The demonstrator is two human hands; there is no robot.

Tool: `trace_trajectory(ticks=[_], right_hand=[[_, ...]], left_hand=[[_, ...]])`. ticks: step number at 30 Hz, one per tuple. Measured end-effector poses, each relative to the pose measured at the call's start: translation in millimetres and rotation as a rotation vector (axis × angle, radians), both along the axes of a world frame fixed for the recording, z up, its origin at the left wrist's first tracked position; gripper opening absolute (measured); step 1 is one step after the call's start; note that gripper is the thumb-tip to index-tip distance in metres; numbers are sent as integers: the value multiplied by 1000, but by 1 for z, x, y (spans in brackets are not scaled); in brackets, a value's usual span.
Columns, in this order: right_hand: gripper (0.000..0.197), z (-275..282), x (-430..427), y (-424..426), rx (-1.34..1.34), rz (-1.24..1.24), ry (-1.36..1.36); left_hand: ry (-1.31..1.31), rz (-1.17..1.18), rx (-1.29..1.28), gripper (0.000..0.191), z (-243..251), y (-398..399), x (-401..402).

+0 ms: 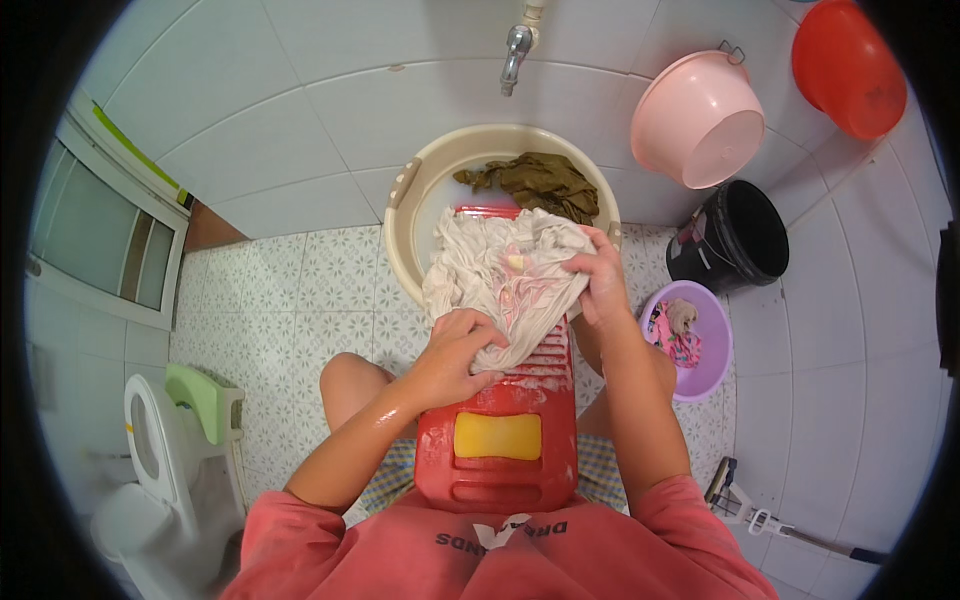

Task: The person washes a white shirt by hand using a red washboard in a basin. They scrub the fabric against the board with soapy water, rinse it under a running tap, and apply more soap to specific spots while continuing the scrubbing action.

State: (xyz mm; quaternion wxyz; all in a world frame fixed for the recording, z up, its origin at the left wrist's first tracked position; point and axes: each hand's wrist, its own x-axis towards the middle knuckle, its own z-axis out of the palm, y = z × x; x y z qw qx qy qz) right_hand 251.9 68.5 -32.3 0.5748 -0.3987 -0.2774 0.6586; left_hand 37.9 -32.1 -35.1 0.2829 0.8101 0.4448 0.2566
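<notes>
A wet white cloth garment (495, 262) with a pinkish patch lies bunched over the ribbed upper part of a red plastic washboard (495, 480). My left hand (465, 352) grips the garment's near edge, fingers curled on it. At its right side my right hand (600, 277) pinches a fold between thumb and fingers. A yellow bar of soap (498, 436) rests in the washboard's recess near my body. The board's far end reaches into a beige plastic basin (409, 255), where a wet olive-brown cloth (547, 180) lies in cloudy water.
A metal tap (516, 56) is on the tiled wall above the basin. On the right are a pink basin (701, 120), a red basin (851, 71), a black bucket (750, 232), a purple basin (716, 360) holding cloths, and a mop (750, 510). A toilet (161, 465) stands left.
</notes>
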Motion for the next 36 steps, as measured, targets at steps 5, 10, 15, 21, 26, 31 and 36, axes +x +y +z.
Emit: trace_trajectory(ticks=[5, 10, 15, 21, 26, 31, 36], right_hand=[[36, -37, -6, -21, 76, 169, -449], [41, -38, -7, -48, 319, 21, -1331], [39, -28, -3, -64, 296, -7, -1445], [41, 3, -20, -143, 718, 563, -1228], [45, 18, -34, -175, 785, 727, -1422], [49, 16, -44, -185, 808, 746, -1539], [36, -2, -43, -178, 833, 667, -1501]], left_hand=[[-219, 39, -41, 29, -16, -4, -2], [-156, 264, -147, 36, -13, -9, 17], [35, 183, -109, 42, -26, 3, 14], [-1025, 460, -506, 18, -26, 3, -6], [-975, 495, -443, 17, -37, -9, -16], [-635, 386, -332, 24, -38, -22, -15], [-449, 309, -117, 42, -42, -20, -21]])
